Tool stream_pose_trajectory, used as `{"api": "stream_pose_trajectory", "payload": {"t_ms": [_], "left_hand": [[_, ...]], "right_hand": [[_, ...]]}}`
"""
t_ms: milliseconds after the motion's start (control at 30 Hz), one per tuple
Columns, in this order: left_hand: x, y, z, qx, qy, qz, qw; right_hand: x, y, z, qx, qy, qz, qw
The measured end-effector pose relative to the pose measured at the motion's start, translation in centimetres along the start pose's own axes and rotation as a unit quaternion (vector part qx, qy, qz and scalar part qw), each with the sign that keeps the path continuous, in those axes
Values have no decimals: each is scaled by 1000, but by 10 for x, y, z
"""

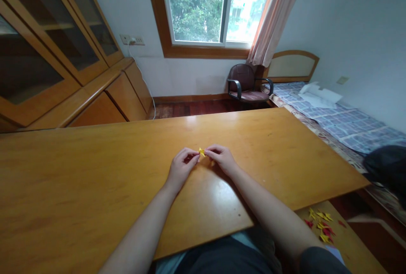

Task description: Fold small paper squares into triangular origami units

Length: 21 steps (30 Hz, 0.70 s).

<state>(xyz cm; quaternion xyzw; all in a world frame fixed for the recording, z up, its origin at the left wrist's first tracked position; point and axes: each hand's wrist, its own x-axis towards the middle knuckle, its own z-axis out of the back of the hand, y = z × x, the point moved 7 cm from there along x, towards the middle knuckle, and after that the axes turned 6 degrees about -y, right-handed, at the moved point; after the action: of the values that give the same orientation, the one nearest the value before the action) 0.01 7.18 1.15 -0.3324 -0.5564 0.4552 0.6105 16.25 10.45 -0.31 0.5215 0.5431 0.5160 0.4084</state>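
Observation:
A small yellow folded-paper piece (201, 152) with pointed tips is held just above the wooden table (95, 181). My left hand (184, 164) pinches its left side between thumb and fingers. From the right, my right hand (221, 158) grips the opposite side in the same way. The fingers hide parts of the paper, so its full shape is hard to make out.
Several yellow and red folded-paper pieces (325, 227) lie on a lower wooden surface (358, 248) at the right. Beyond the table stand an office chair (245, 81) and a bed (342, 117). A glass-door cabinet (91, 96) lines the left wall.

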Motion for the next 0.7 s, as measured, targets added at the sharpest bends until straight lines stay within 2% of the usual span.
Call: {"api": "stream_pose_trajectory", "payload": {"t_ms": [200, 467, 700], "left_hand": [[0, -1, 1, -12, -6, 0, 1000], [0, 2, 3, -29, -18, 26, 999], [1, 3, 2, -30, -15, 39, 999]], "right_hand": [[0, -4, -4, -24, 19, 19, 999], [-5, 11, -2, -135, 2, 148, 980], [-11, 24, -3, -187, -4, 206, 960]]}}
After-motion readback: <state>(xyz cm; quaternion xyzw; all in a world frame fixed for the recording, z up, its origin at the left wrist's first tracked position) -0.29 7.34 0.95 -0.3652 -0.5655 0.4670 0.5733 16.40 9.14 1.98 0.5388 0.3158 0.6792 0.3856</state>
